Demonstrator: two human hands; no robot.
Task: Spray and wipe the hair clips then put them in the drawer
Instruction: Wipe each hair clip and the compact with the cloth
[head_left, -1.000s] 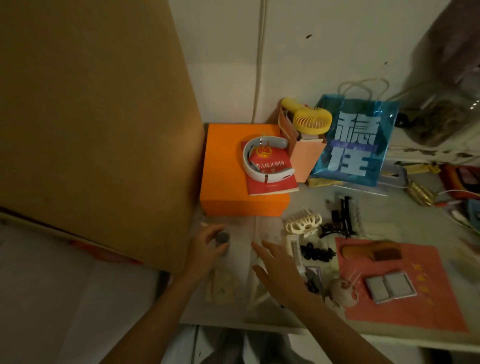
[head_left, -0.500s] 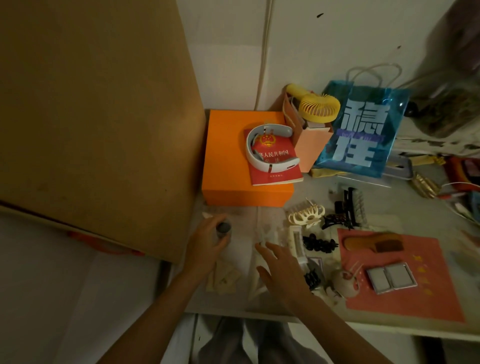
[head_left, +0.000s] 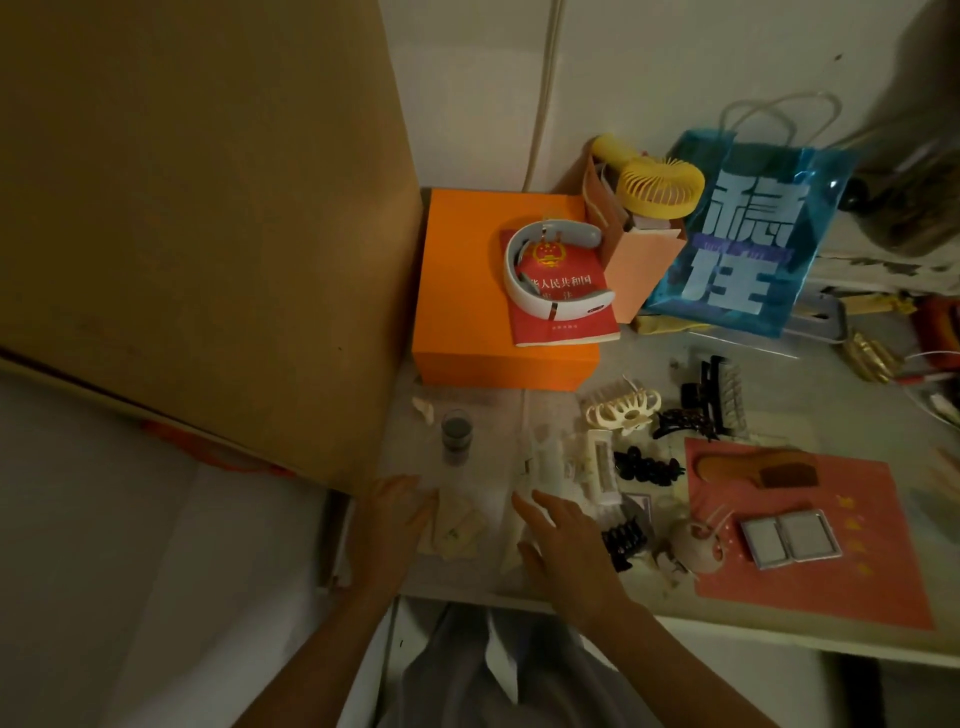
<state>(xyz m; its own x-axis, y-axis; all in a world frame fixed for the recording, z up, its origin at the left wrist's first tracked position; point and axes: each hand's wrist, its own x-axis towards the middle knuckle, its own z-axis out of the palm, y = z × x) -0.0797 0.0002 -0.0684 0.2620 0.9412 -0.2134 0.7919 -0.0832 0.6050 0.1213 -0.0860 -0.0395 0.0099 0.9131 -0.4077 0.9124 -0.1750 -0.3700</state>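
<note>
Head view. Your left hand (head_left: 395, 525) lies flat on the bench (head_left: 810, 629) edge, grip wide, fingers straight, holding nothing; its fingertips touch a folded cloth (head_left: 457, 525).

Your right hand (head_left: 566, 551) hovers or rests low over the bench, grip wide, fingers spread and relaxed, holding nothing; whether it touches the surface you cannot tell.

Small spray bottle (head_left: 457, 434): upright, beyond your left hand, apart from it.

White clip (head_left: 602, 467): just beyond your right fingertips.

Black claw clip (head_left: 626, 543): just right of your right hand.

Cream claw clip (head_left: 623, 410): farther beyond your right hand.

Black bead clip (head_left: 649, 467) and dark clips (head_left: 701, 400): beyond and right of your right hand.

Orange box (head_left: 467, 291): far beyond both hands, bearing a red book (head_left: 566, 306) and a white band (head_left: 545, 270).

Comb (head_left: 758, 467) and mirror case (head_left: 789, 540): on the pink mat (head_left: 831, 587), well right of your right hand.
</note>
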